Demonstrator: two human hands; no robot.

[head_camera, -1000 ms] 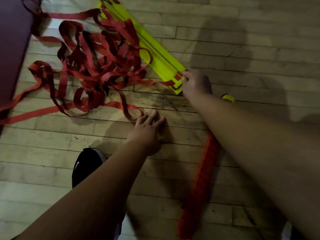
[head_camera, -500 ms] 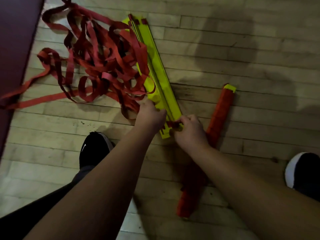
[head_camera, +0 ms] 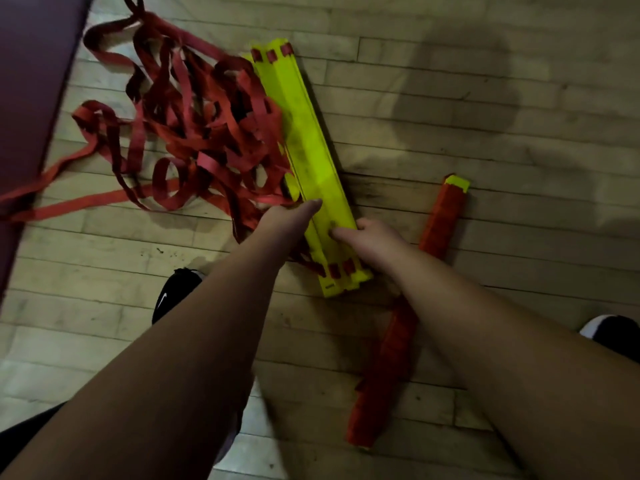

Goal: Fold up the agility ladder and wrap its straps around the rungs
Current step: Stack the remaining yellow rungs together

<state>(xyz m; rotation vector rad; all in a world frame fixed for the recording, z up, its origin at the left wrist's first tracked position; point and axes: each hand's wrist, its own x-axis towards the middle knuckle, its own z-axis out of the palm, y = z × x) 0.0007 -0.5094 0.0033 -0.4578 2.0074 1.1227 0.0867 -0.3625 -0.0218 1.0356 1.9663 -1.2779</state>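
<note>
Both your hands are on the rungs (head_camera: 311, 161), stacked on the floor (head_camera: 450, 98). Your right hand (head_camera: 375, 241) clamps their edge, thumb on top. Your left hand (head_camera: 292, 221) shows one straight finger, the rest hidden. Square them tight before drawing straps (head_camera: 194, 140) round.

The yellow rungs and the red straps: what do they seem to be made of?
Yellow rungs: probably hard plastic, smooth with a dull sheen; flat, straight slats with slots at the ends.
Red straps: probably woven fabric webbing, matte; they lie limp in loose, twisted loops.
</note>
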